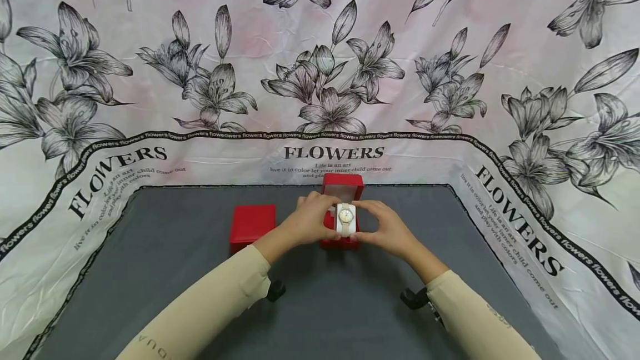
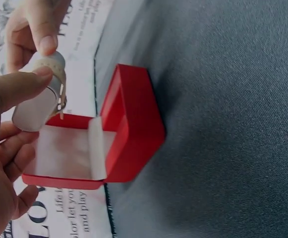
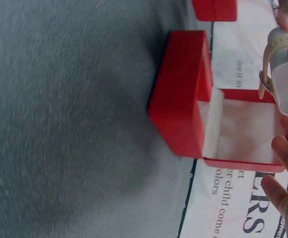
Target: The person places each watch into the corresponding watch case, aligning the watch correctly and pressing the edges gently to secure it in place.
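A wristwatch with a pale strap and light dial is wrapped round a white cushion. My left hand pinches the cushion's left side, and my right hand pinches its right side. Both hold it up above an open red box with a white-lined lid. In the left wrist view, the strap's buckle shows at the cushion's underside. The box stands on the table below the hands, its lid tipped back.
A second red box, with its lid down, sits left of the open one, beside my left forearm. Grey cloth covers the table. Behind it hangs a white flower-printed sheet.
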`<state>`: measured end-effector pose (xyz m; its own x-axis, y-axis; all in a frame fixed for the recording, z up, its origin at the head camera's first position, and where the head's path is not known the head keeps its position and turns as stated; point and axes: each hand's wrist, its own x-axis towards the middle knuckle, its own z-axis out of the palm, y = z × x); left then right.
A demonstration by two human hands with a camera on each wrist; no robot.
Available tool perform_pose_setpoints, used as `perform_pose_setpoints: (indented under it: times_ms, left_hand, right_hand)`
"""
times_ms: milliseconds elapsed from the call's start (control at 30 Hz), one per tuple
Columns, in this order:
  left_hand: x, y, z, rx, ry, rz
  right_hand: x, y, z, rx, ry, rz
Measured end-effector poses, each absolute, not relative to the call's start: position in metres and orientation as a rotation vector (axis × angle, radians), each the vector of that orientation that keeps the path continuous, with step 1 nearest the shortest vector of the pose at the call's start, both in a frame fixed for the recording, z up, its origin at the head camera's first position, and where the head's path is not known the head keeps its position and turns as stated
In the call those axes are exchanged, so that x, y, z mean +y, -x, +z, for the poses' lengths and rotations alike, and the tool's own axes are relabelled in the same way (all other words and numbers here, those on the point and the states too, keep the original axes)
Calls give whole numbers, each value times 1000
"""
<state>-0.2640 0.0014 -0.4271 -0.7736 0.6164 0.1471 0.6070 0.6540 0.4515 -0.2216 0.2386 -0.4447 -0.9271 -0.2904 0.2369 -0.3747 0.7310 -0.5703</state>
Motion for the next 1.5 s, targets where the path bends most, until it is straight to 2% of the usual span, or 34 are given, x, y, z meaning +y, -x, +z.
perform_pose_setpoints:
  times_ms: [500,933,1500]
  left_hand:
    - [6,289,-446,2899,-1055,775]
    - [10,298,-451,2907,-1046,725]
    - [11,300,-485,2858,-901,811]
  right_hand:
    - [241,255,-453,-2810,-633,894]
    - [242,264,-457,-2826,-635,865]
    - [244,270,-490,-2871,-679,849]
